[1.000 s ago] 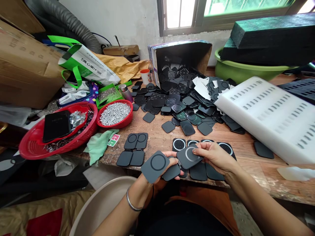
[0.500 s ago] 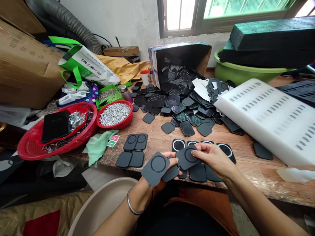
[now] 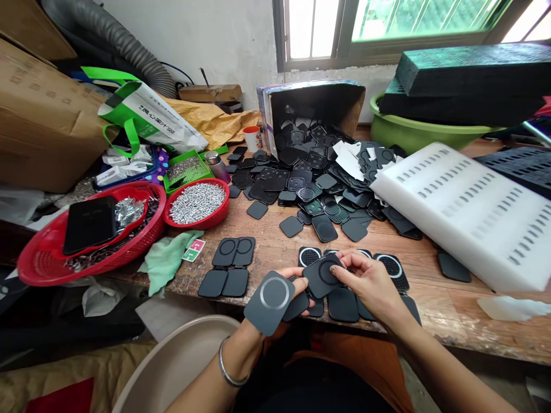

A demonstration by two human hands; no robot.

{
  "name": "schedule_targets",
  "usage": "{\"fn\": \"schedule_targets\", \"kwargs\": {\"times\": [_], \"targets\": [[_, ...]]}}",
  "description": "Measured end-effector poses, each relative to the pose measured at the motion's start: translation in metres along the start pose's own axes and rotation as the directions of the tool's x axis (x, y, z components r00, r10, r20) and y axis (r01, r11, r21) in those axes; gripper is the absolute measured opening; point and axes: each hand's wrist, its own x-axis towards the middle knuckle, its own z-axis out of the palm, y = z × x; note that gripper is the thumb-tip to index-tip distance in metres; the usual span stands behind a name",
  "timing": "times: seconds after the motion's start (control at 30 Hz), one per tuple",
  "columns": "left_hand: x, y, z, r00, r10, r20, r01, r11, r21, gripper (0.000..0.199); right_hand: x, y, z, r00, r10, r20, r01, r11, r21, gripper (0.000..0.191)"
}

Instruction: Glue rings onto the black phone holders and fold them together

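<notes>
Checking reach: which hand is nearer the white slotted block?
Right. The right hand is left of the white slotted block and nearer the person; the left hand is farther left, on the right hand's far side from it.

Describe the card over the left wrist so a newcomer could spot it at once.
At the wooden table's near edge, find the left hand, whose wrist wears a bangle. The dark, round-cornered card covers part of that wrist. Its face is pale-ringed, unlike the dark-ringed panel in the right hand.
</notes>
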Motion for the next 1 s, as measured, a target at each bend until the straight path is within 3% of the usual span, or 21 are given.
{"fn": "schedule_targets", "kwargs": {"times": [0.33, 0.53, 0.63, 0.77, 0.83, 1.0], "targets": [[-0.0004, 0.0003, -0.0005, 0.998, 0.015, 0.054, -0.014, 1.000, -0.017, 0.030, -0.0035, -0.0016, 0.0031, 0.999, -0.009, -0.040, 0.010, 1.000, 0.018, 0.026], [-0.0009, -0.0016, -0.0003, 0.999, 0.019, 0.030, -0.020, 0.999, 0.025, 0.034, -0.0065, 0.0023, 0.0056, 0.991, -0.106, -0.077, 0.097, 0.988, -0.119, 0.024], [-0.0016, -0.0013, 0.0010, 0.999, 0.030, 0.033, -0.031, 0.999, 0.038, 0.037, -0.0077, 0.0022, 0.0039, 0.964, -0.257, -0.068, 0.217, 0.909, -0.356, 0.020], [-0.0010, -0.0025, 0.0008, 0.998, 0.035, 0.050, -0.037, 0.999, 0.023, 0.036, -0.0082, -0.0017, -0.0004, 0.907, -0.422, -0.011, 0.311, 0.684, -0.660, 0.011], [-0.0002, -0.0039, 0.0001, 0.997, 0.041, 0.069, -0.041, 0.999, -0.013, 0.036, -0.0079, -0.0032, -0.0018, 0.892, -0.451, 0.017, 0.333, 0.633, -0.699, 0.009], [-0.0011, -0.0029, 0.0016, 0.996, 0.039, 0.075, -0.037, 0.999, -0.028, 0.034, -0.0100, -0.0048, -0.0025, 0.855, -0.513, 0.068, 0.421, 0.614, -0.667, 0.008]]}}
